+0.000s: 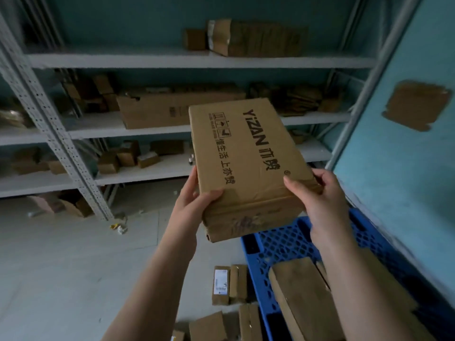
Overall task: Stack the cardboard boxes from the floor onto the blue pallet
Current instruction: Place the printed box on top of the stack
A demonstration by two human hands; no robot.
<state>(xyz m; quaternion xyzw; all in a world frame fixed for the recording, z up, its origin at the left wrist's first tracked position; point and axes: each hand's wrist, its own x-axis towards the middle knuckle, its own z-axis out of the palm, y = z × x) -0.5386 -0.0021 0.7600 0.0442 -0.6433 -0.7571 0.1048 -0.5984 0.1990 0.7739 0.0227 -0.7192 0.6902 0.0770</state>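
Note:
I hold a flat cardboard box (248,163) printed "YiZAN" up in the air, in the middle of the view. My left hand (190,200) grips its near left corner, thumb on top. My right hand (317,195) grips its near right corner. The blue pallet (293,242) lies on the floor at the lower right, below the held box. A large cardboard box (302,291) rests on the pallet near me. Several small boxes lie on the floor left of the pallet, one with a white label (220,284) and others (209,327) at the bottom edge.
Grey metal shelving (147,57) with several cardboard boxes fills the back wall. A perforated shelf post (61,148) stands at the left. A turquoise wall (406,168) with a brown taped patch runs along the pallet's right side. Small scraps (118,227) lie on the grey floor.

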